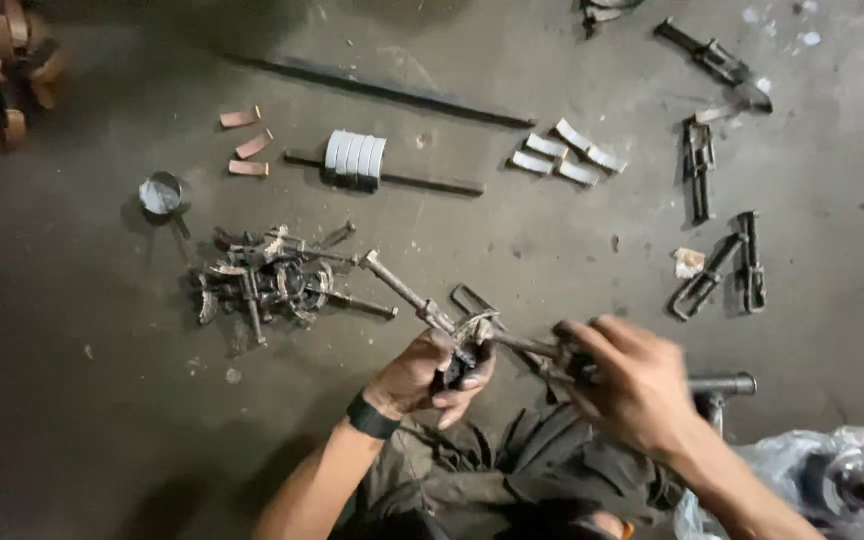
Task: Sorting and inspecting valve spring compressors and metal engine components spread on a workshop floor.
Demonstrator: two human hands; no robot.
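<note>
The left hand (430, 375) clenches around the hub of a greasy metal clamp assembly (457, 335), apparently to steady it, its long rod slanting up and away from the grip, while the blurred right hand (632, 385) closes on a bar-like tool (722, 384) at the assembly's other end, seemingly turning it. Just beyond the left grip lies a heap of similar dirty metal parts (267, 280); farther off on the stained grey concrete floor (102, 420) sit a stack of pale rings (355, 157), small pale blocks (567, 152) and dark brackets (722, 270), laid in loose groups by kind.
</note>
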